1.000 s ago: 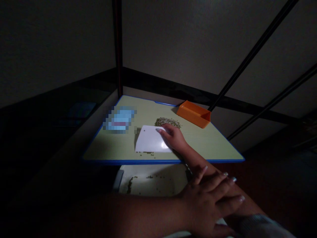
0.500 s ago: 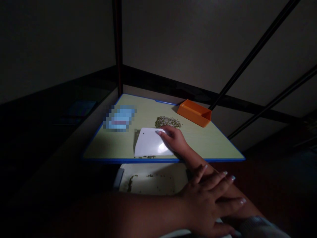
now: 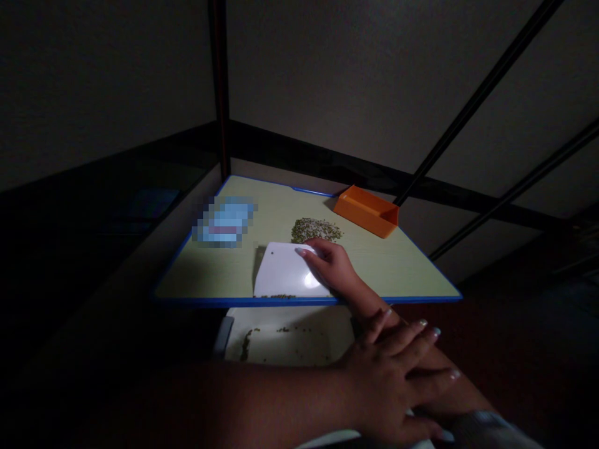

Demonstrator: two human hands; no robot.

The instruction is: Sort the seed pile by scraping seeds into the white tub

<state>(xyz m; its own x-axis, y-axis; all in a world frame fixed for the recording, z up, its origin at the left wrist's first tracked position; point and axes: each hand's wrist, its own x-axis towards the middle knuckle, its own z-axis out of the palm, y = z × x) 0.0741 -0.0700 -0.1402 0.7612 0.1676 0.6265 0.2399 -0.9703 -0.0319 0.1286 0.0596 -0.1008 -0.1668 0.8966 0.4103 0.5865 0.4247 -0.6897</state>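
Room: a dim corner, with a dark metal upright (image 3: 219,81) rising behind the desk's far left corner.

Desk: a pale green desktop (image 3: 281,209) with blue edging.

Below the near edge: a white tray (image 3: 299,349) with seeds scattered on it and a darker streak towards its left.

Far right edge: an orange plastic scoop (image 3: 367,211), its inside hidden from this angle.

Far left corner: a blue object (image 3: 224,223), too pixelated to name.

Middle: a heap of seeds (image 3: 317,230), most of the seeds in view on the desk.

Near edge: a white plastic scraper (image 3: 281,272) lying flat, a thin line of seeds (image 3: 278,297) along its lower side.

Right hand (image 3: 330,267): curled over the scraper's right side, fingers half bent, apparently holding it, just short of the heap.

Left hand (image 3: 390,380): open, fingers spread, lying across the right forearm (image 3: 421,355), holding nothing.
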